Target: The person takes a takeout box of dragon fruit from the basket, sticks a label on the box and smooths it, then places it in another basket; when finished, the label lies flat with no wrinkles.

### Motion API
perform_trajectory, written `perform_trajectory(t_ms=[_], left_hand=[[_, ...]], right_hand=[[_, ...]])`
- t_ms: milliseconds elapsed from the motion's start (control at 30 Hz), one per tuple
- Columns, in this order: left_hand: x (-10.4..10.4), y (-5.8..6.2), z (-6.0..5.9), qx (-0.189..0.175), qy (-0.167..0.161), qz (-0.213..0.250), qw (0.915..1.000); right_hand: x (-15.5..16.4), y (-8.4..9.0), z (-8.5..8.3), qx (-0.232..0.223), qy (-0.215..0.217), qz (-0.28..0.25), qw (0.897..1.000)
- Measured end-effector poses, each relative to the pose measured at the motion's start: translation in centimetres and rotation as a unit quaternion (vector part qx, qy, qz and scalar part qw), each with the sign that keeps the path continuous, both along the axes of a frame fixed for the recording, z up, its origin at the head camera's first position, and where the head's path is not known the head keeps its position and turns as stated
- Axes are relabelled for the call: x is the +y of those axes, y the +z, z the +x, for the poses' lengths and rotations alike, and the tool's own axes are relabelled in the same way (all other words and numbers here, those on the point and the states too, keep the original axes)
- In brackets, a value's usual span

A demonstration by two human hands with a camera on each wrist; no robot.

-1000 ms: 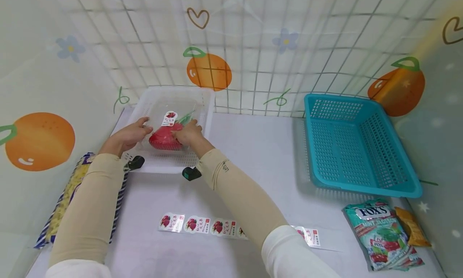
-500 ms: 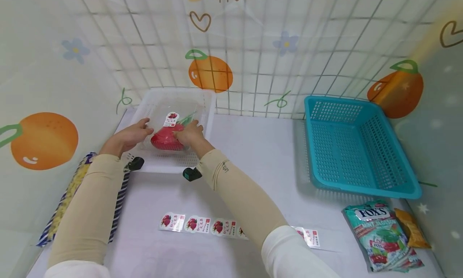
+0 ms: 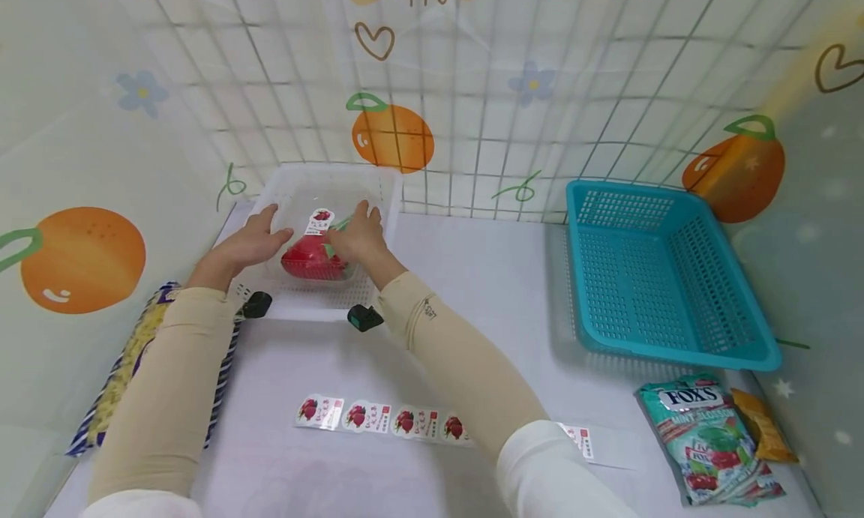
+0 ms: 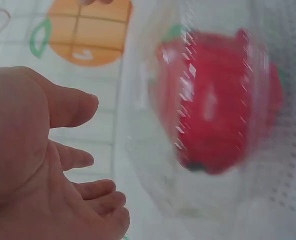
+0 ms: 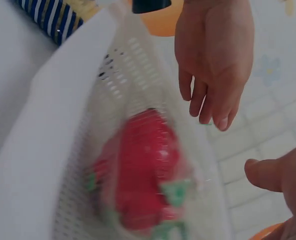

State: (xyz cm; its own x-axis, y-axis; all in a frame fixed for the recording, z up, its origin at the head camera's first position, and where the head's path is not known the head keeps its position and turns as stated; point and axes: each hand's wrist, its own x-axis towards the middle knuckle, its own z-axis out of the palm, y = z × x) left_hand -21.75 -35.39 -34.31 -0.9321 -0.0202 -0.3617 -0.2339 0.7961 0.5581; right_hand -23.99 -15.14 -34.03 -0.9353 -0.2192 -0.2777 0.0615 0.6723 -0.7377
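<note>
A red dragon fruit (image 3: 313, 259) with green tips lies inside a clear plastic box (image 4: 153, 175). The box stands in a white basket (image 3: 317, 313) at the back left, and a white dragon-fruit label (image 3: 320, 221) is on its lid. My left hand (image 3: 248, 242) is over the basket's left side, its fingers loosely extended and apart from the box in the left wrist view. Above the box's right part is my right hand (image 3: 360, 237), fingers extended and holding nothing; it partly covers the lid in the head view.
A strip of labels (image 3: 385, 419) lies near the front, partly under the right sleeve. To the right stand a turquoise basket (image 3: 675, 357), a mint candy bag (image 3: 709, 443) and a small orange packet (image 3: 766, 428). A striped yellow packet (image 3: 121, 383) is at far left.
Both hands have lifted off the labelled box. The fingers of the right hand, earlier pressing on the lid, have moved up and away from it. More of the fruit shows now.
</note>
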Motion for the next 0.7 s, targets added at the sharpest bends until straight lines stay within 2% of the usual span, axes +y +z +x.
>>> perform_trajectory(t_ms=[167, 367, 500, 700], left_hand=[[2.1, 1.4, 0.0, 0.047, -0.026, -0.017, 0.9984], [4.9, 2.1, 0.0, 0.102, -0.047, -0.040, 0.9929], [6.7, 2.2, 0.7, 0.131, -0.049, -0.041, 0.9893], [9.8, 2.2, 2.1, 0.180, -0.063, -0.061, 0.9798]], right_hand=[[2.0, 1.8, -0.1, 0.037, 0.016, -0.016, 0.999], [5.5, 3.4, -0.1, 0.101, 0.027, -0.026, 0.994], [8.2, 3.6, 0.2, 0.136, 0.022, -0.039, 0.990], [12.4, 3.5, 1.0, 0.172, 0.002, -0.023, 0.985]])
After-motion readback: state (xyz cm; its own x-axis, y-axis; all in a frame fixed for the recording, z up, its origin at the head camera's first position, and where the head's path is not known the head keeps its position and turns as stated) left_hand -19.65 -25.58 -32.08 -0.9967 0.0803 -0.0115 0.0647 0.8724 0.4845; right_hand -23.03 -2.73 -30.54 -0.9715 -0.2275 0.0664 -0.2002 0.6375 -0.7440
